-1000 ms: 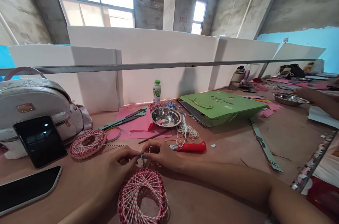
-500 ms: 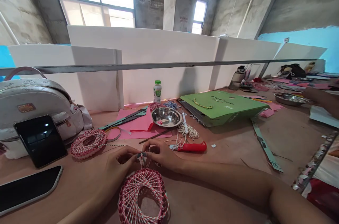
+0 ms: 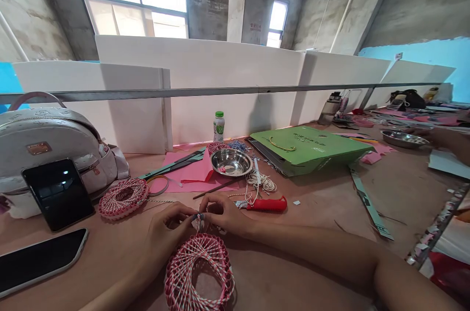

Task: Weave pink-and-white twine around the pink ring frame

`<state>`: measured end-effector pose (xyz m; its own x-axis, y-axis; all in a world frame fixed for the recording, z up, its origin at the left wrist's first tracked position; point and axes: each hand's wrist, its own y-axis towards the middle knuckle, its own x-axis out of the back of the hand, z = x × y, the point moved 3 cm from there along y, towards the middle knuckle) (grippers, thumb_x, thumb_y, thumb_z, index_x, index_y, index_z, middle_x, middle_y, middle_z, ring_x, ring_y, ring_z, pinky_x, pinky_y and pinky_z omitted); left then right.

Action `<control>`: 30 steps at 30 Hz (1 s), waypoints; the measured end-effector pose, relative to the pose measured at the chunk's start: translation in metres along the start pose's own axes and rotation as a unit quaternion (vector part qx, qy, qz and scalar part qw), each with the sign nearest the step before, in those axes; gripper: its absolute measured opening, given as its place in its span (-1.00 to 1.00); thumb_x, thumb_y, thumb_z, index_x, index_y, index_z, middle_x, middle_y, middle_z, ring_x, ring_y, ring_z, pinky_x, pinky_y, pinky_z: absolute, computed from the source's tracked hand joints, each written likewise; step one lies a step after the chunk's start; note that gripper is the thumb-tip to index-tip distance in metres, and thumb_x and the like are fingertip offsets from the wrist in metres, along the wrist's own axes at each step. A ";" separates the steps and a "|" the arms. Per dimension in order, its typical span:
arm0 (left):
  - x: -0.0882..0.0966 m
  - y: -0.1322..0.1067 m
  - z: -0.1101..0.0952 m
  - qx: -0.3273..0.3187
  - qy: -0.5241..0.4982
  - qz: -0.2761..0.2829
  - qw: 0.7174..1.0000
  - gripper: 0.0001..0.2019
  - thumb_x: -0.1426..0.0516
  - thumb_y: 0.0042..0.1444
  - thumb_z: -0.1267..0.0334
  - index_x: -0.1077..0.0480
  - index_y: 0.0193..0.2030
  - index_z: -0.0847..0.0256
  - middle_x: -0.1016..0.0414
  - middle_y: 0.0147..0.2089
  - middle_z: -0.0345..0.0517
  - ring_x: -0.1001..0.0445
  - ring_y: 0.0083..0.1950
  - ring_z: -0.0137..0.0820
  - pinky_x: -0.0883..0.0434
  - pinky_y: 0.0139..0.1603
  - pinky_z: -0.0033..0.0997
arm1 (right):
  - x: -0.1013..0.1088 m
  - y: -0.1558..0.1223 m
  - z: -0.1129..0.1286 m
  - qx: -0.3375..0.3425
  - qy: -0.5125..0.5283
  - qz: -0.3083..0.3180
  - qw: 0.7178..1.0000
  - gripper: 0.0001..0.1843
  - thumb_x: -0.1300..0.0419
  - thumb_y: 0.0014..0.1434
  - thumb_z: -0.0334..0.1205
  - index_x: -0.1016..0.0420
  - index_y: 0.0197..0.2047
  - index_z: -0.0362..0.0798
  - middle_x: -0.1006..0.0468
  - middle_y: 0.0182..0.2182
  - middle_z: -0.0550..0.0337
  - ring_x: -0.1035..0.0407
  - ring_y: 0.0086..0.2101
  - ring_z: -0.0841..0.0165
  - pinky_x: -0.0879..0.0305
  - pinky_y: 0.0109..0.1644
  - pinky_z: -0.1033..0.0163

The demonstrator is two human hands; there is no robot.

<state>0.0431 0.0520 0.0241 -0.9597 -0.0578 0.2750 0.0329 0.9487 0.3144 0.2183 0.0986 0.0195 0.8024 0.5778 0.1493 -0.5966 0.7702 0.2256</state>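
A ring wound with red and white string (image 3: 198, 272) lies on the table just in front of me. My left hand (image 3: 167, 230) and my right hand (image 3: 222, 213) meet above its far rim, fingertips pinched together on a small piece (image 3: 199, 216) tied to the string. What exactly they pinch is too small to name. A second string-wound ring (image 3: 123, 197) lies to the left, with a strand running toward my hands. A red-handled tool (image 3: 265, 203) rests right of my right hand.
A white bag (image 3: 55, 149) with a phone (image 3: 58, 193) leaning on it stands at the left, another phone (image 3: 38, 262) lies flat nearby. Behind are a steel bowl (image 3: 231, 161), pink paper (image 3: 191, 171), a small bottle (image 3: 219, 127) and a green bag (image 3: 308, 147). Another person's arm (image 3: 450, 142) is at the far right.
My fingers have shifted slightly on the small piece above the ring; the hands stay in the same place. The other person's arm at the right has drawn back a little.
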 end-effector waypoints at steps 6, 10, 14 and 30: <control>0.001 0.000 0.000 0.012 -0.014 0.008 1.000 -0.83 -0.27 0.02 0.13 -0.62 -0.31 0.14 -0.68 -0.32 -0.11 -0.60 -0.29 -0.29 -0.48 -0.27 -0.43 | 0.001 0.000 0.002 -0.003 0.001 -0.006 1.000 -0.66 -0.38 0.14 -0.01 -0.40 -0.30 -0.09 -0.43 -0.38 0.27 -0.33 -0.44 0.47 -0.21 -0.43 0.39; 0.001 -0.001 0.005 0.017 -0.016 0.009 1.000 -0.82 -0.26 0.03 0.13 -0.63 -0.29 0.14 -0.67 -0.30 -0.11 -0.60 -0.27 -0.30 -0.46 -0.26 -0.43 | 0.001 0.001 -0.001 0.002 -0.010 0.009 1.000 -0.66 -0.37 0.16 0.00 -0.48 -0.21 -0.11 -0.46 -0.31 0.22 -0.35 -0.43 0.48 -0.25 -0.39 0.38; 0.001 -0.001 0.001 0.004 -0.002 0.000 1.000 -0.84 -0.26 0.03 0.15 -0.63 -0.33 0.14 -0.65 -0.34 -0.12 -0.57 -0.31 -0.33 -0.43 -0.30 -0.46 | 0.002 0.002 -0.006 -0.017 -0.020 0.005 1.000 -0.67 -0.38 0.13 -0.02 -0.51 -0.21 -0.11 -0.47 -0.34 0.22 -0.33 -0.48 0.49 -0.21 -0.45 0.39; 0.003 0.000 -0.030 0.064 -0.018 0.023 0.998 -0.79 -0.25 -0.04 0.10 -0.65 -0.36 0.14 -0.71 -0.29 -0.04 -0.64 -0.24 -0.19 -0.54 -0.18 -0.35 | 0.001 0.000 0.002 0.020 -0.014 0.009 1.000 -0.79 -0.32 0.17 -0.17 -0.40 -0.28 -0.10 -0.41 -0.36 0.27 -0.26 -0.47 0.51 -0.19 -0.40 0.38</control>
<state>0.0487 0.0425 0.0521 -0.9673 -0.0044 0.2536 0.0436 0.9821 0.1831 0.2187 0.0990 0.0212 0.7921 0.5834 0.1797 -0.6102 0.7481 0.2608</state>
